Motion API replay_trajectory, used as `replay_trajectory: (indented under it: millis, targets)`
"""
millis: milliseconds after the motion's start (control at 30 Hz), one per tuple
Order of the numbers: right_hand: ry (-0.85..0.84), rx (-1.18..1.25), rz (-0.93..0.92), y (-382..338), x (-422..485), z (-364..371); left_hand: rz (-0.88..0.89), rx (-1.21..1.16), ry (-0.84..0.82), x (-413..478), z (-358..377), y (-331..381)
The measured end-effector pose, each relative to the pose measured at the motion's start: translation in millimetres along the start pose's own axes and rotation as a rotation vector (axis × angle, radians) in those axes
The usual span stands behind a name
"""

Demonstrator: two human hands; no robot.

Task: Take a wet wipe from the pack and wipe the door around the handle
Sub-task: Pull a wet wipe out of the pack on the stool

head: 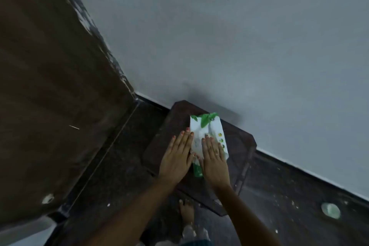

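A white and green wet wipe pack point(207, 128) lies flat on a small dark wooden stool point(175, 118) against the wall. My left hand point(177, 156) lies with straight fingers at the pack's left edge, its fingertips touching it. My right hand point(214, 158) rests flat on top of the pack, fingers straight, a ring on one finger. The dark brown door point(50, 86) fills the left side of the view; its handle is not in sight.
A pale grey wall point(239, 36) rises behind the stool, with a dark skirting along its foot. The floor point(289, 195) is dark and speckled with white bits; a round pale green patch point(330, 210) lies at right. My bare foot point(186, 211) stands before the stool.
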State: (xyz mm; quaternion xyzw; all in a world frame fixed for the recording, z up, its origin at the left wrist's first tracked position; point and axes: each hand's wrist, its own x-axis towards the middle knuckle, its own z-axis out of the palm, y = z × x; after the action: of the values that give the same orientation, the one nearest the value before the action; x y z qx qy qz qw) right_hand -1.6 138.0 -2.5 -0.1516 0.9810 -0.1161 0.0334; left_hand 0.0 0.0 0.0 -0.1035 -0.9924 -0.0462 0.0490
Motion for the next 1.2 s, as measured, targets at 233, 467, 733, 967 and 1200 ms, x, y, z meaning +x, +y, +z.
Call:
replay_trajectory:
  millis: [233,467,733,967,1200]
  targets:
    - [-0.024,0.107,0.154,50,-2,18,0.023,-0.184,-0.307,10,39,33]
    - [-0.065,0.07,0.183,50,33,24,-0.072,-0.247,-0.453,23,52,35]
    - [-0.222,-0.111,0.19,40,51,33,-0.13,-0.299,-0.451,24,51,34]
    - [-0.151,0.068,0.219,41,52,34,-0.098,-0.205,-0.471,25,50,33]
    - [-0.068,0.464,0.472,46,43,37,-0.063,-0.17,-0.524,31,57,32]
